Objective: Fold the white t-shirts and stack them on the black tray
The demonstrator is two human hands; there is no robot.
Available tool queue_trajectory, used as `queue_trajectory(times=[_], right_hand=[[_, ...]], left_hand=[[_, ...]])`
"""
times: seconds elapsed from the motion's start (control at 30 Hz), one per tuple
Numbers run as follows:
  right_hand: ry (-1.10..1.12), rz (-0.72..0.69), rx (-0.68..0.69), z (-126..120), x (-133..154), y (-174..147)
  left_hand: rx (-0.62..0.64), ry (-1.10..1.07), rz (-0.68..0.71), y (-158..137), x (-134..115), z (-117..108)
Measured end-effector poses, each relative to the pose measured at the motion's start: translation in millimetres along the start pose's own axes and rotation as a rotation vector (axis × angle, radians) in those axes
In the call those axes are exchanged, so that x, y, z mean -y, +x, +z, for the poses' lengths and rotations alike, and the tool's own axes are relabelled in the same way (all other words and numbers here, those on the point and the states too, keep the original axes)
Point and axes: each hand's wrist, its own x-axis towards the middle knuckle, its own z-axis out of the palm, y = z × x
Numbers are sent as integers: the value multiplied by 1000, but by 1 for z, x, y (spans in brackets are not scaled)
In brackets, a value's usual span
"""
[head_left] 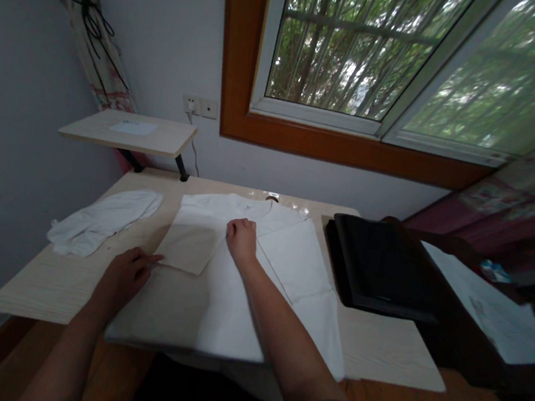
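On the bench [52, 285], the shirt sleeve [188, 248] lies between our touching left hand [129, 274] and curled right hand [242, 240]; we can't tell either's grip.

Ambient light indoors is dim. Daylight enters through the window [434, 68] beyond the right grip [243, 240], overexposing gaps in the foliage [331, 55]. A soft-edged shadow falls across the white shirt [229, 313] beside the left grip [125, 277]. Small glare spots appear on the desk [381, 341] just beyond the right grip. Wide-angle distortion slants outlying edges; print on the sheet [502, 314] right of both grips is illegible.
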Motion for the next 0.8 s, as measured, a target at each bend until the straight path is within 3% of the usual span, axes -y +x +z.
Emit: queue_trajectory(times=[0.2, 0.4, 0.53, 0.63, 0.8], right_hand=[[-38, -10, 8, -3, 2, -1], [-101, 6, 21, -7, 9, -3], [-119, 0, 40, -9, 11, -5], [-126, -9, 50, -10, 11, -6], [-126, -13, 61, -10, 11, -6]], left_hand=[[54, -13, -26, -2, -4, -3], [-6, 70, -13, 6, -6, -5], [-35, 163, 56, 39, -13, -8], [42, 193, 116, 74, -20, -1], [147, 287, -34, 128, -22, 28]])
